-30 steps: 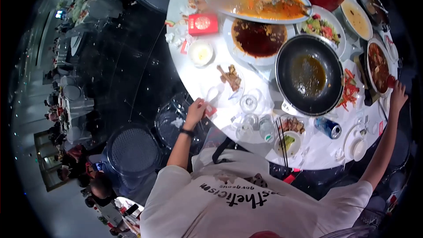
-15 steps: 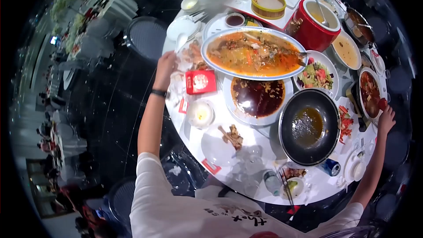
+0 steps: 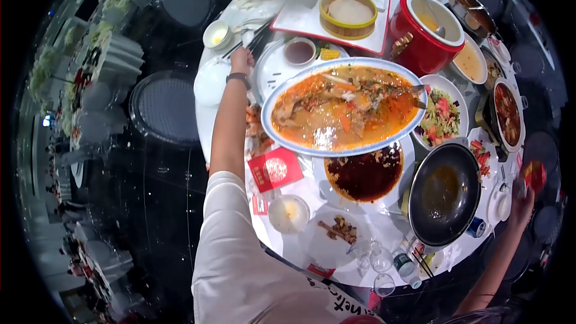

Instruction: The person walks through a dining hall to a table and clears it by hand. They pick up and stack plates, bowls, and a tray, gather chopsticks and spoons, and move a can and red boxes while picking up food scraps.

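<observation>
My left hand point(image 3: 242, 59) is stretched to the upper left of the round table, its fingers closed on a white spoon point(image 3: 247, 37). Dark chopsticks point(image 3: 261, 37) lie beside it, near a small white bowl point(image 3: 216, 35) and a white plate point(image 3: 211, 82). At the far right, my right hand point(image 3: 523, 203), slightly blurred, holds a red object point(image 3: 534, 175) past the table's edge; what exactly it is cannot be made out. Nearest to that hand are a small white dish point(image 3: 503, 209) and a blue can point(image 3: 476, 227).
An oval fish platter point(image 3: 345, 108) overlaps a plate of dark sauce point(image 3: 364, 171). Around them stand a black pan point(image 3: 444, 197), a red pot point(image 3: 427, 39), a steamer point(image 3: 348, 15), a red packet point(image 3: 276, 169), glasses point(image 3: 381, 259) and a bottle point(image 3: 406, 267). A chair point(image 3: 165, 108) stands left.
My left hand has moved farther across the table and now has the white spoon. My right hand has moved away from the oval red dish, down and outward, with the red object. The view has shifted.
</observation>
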Demonstrator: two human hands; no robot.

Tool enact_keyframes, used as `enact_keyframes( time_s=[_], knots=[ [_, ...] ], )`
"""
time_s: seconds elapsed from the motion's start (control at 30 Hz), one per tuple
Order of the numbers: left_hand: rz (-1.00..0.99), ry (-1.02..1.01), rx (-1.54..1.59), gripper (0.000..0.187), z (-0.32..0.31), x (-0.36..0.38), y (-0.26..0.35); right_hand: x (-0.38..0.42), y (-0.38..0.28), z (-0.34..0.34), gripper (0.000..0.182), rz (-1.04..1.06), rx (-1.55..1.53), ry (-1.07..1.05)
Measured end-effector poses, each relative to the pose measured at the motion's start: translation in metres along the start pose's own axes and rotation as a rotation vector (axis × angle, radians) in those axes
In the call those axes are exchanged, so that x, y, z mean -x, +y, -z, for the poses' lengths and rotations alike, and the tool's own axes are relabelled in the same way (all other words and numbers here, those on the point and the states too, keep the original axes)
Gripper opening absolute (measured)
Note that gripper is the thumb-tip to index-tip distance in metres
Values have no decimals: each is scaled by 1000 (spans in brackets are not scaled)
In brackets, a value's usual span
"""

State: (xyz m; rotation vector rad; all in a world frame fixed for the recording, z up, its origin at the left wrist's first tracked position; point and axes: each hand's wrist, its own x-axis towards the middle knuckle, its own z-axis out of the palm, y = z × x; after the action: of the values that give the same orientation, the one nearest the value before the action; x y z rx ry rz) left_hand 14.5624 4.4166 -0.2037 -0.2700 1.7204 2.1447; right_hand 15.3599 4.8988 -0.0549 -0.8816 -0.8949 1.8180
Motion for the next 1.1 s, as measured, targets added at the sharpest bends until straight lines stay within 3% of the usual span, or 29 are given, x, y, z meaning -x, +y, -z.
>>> enact_keyframes(
  time_s=[0.13, 0.33, 0.43, 0.47, 0.57, 0.63, 0.7, 0.77, 0.83, 0.93, 0.97, 1.0, 1.07, 1.1],
  knots=[
    [-28, 65, 47, 17, -15, -80, -1, 118, -7, -17, 44, 111, 14, 233],
    [-162, 77, -502, 25, -5, -146, 6, 201, -5, -46, 43, 241, 209, 651],
    [-189, -22, -487, 33, 8, -167, 8, 220, -18, -9, 44, 213, 167, 585],
    [-248, 35, -552, 38, -1, -146, 14, 221, -19, -3, 44, 219, 161, 548],
    [-489, 18, -813, 60, 15, -145, 28, 224, -22, 9, 49, 188, 131, 442],
    [-700, 88, -1046, 60, 31, -144, 44, 226, -19, 4, 53, 162, 92, 402],
    [-929, 55, -1104, 54, 26, -66, 45, 228, -12, -13, 57, 145, 44, 395],
    [-921, -110, -983, 43, 11, 105, 42, 234, -12, -11, 59, 107, -20, 256],
    [-711, -416, -953, 33, 35, 236, 17, 242, -6, -22, 61, 100, -48, 184],
    [-16, -932, -1150, 21, 96, 401, -47, 250, 9, -50, 64, 142, -20, 166],
    [190, -972, -973, 18, 113, 440, -84, 251, 12, -53, 64, 142, -25, 143],
    [501, -885, -945, 20, 134, 471, -122, 254, 14, -54, 64, 143, -29, 117],
    [375, -611, -931, 33, 191, 517, -214, 261, 15, -57, 65, 171, 6, 117],
    [453, -377, -783, 33, 206, 532, -255, 266, 13, -58, 66, 160, -8, 124]
  ],
)
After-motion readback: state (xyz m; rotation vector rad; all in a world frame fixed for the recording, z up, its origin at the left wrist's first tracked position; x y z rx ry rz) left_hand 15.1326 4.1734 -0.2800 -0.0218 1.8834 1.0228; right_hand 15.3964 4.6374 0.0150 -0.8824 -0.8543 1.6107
